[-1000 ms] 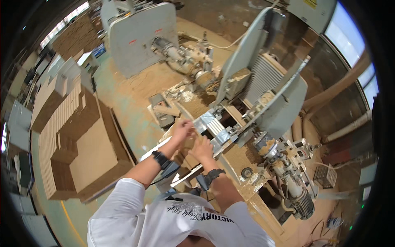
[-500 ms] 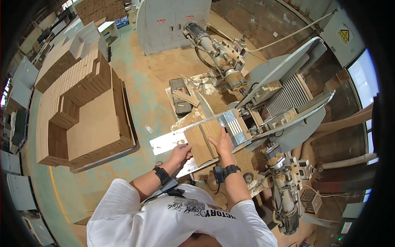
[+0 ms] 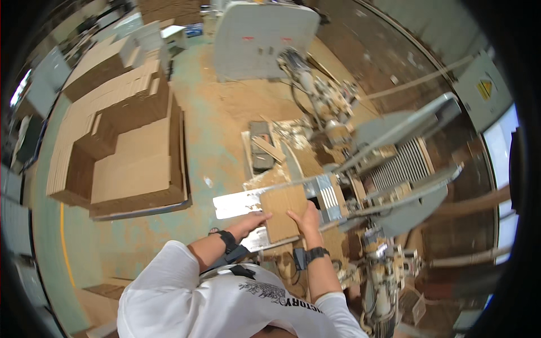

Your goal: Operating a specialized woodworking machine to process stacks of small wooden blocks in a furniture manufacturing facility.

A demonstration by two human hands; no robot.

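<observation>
- Nearest you, your white shirt point(image 3: 220, 301) fills the bottom of the view, with a dark band point(image 3: 228, 241) round your left wrist and another point(image 3: 315, 254) round your right.
- Your left hand point(image 3: 252, 223) is clamped on the left edge of the brown board point(image 3: 282, 209), and your right hand point(image 3: 306, 219) is clamped on its right edge.
- The board sits between your hands, over the bright metal bench point(image 3: 234, 207); you cannot tell from here whether it rests flat or is slightly lifted.
- The bench is pale and shiny at its left end; on its right, just beyond the board, stands a white-striped block point(image 3: 329, 197).
- Past the bench's far edge lies a dark grey tray point(image 3: 261, 161) with a wood strip point(image 3: 269, 149) across it, sawdust around.
- To your right, grey guard plates point(image 3: 414, 127) flank a ribbed panel point(image 3: 403, 164), and a motor unit point(image 3: 383, 301) sits nearer you.
- On your left, a stepped stack of brown panels point(image 3: 135, 179) stands on the green floor point(image 3: 205, 107), a yellow line point(image 3: 65, 242) running beside it.
- Farther off, another motor unit point(image 3: 301, 67) fronts a big grey cabinet point(image 3: 256, 28); a grey wall box point(image 3: 472, 81) bears a yellow sign point(image 3: 485, 88).
</observation>
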